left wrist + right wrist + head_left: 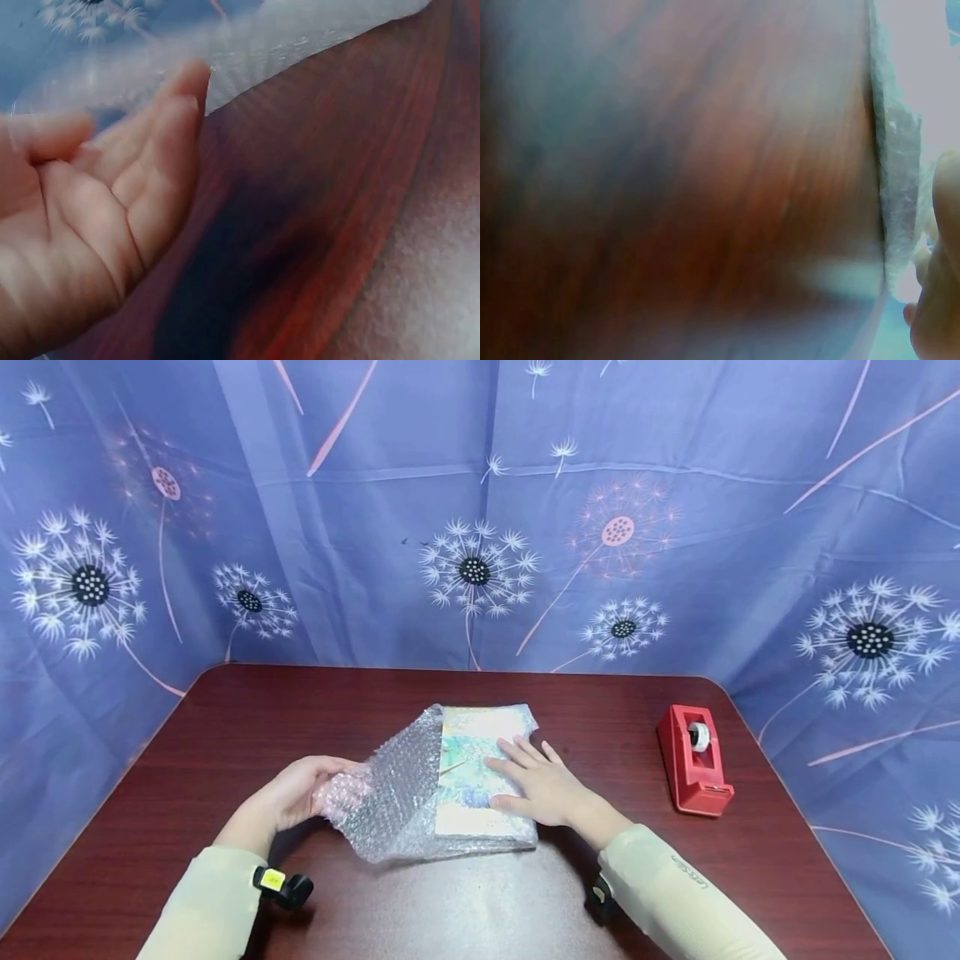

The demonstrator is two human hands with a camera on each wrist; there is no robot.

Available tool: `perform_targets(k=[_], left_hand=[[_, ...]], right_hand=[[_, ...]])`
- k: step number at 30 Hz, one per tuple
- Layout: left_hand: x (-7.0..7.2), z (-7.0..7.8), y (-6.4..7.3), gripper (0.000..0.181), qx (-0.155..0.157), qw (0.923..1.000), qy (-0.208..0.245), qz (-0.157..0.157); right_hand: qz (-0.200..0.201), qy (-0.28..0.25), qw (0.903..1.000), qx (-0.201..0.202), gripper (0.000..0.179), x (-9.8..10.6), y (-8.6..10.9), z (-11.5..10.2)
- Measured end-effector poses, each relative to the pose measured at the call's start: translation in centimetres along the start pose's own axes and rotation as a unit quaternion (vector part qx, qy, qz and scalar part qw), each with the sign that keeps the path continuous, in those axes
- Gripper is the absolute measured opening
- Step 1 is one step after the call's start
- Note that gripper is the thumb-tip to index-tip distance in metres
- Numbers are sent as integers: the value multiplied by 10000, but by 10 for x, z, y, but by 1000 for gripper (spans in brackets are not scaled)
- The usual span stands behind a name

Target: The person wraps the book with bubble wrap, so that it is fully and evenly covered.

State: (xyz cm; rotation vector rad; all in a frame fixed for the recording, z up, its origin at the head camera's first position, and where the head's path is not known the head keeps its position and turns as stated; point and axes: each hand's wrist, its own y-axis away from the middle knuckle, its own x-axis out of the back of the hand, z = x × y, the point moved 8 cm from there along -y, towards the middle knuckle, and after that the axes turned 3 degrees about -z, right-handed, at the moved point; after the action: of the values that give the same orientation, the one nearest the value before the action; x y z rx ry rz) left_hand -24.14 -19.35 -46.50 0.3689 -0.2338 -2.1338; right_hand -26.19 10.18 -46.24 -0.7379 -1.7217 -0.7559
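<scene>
Now held down at the right, lifted at the left

A flat rectangular book with a pale yellow, green and blue cover (465,752) lies near the middle of the dark red-brown wooden desk (315,714), clear bubble wrap (397,785) showing along its lower edge. The right hand (551,789) rests palm down on the book's right side — fingers spread. The left hand (296,789) pinches the outer edge of the wrap's left flap between thumb and fingers, raising it off the desk. Well apart at the right stands a red tape dispenser (693,768) with a white roll (699,737) — behind everything hangs blue dandelion-print fabric (360,543).
</scene>
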Motion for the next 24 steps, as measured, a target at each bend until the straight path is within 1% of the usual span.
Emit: perform_targets(k=[1,2,3,4,6,9,11,13,16,20,22,24], left_hand=[[-3,0,2,35,-85,9991,362,-223],[-6,1,4,36,-152,9971,617,-418],[-9,1,6,35,-251,9957,652,-612],[-12,1,8,34,-321,9952,585,-715],[-18,-1,9,35,-433,9954,295,-796],[-28,-7,9,51,-460,9952,-137,-854],[-34,-10,7,61,-421,9955,-198,-823],[-40,-13,6,67,-390,9962,-283,-723],[-49,-15,2,74,-433,9968,-299,-606],[-61,-15,-6,78,-715,9955,-178,-594],[-67,-14,-12,80,-864,9946,-114,-563],[-72,-13,-19,82,-950,9942,-56,-510]], right_hand=[[4,2,10000,-1,66,0,0,0],[8,-1,10000,-3,66,0,0,0],[11,8,10000,-4,66,0,0,0],[14,-5,10000,-3,66,0,0,0],[15,-29,10000,-10,66,0,0,0],[-12,-66,10000,-4,66,0,0,-1],[-25,-100,9999,-1,66,0,0,-1],[-23,-108,9999,0,66,0,1,-1],[-29,-120,9999,-10,66,0,1,-1],[-50,-108,9999,-32,66,0,0,-1],[-46,-135,9999,-43,66,0,0,-1],[-23,-172,9998,-33,65,0,1,-1]])
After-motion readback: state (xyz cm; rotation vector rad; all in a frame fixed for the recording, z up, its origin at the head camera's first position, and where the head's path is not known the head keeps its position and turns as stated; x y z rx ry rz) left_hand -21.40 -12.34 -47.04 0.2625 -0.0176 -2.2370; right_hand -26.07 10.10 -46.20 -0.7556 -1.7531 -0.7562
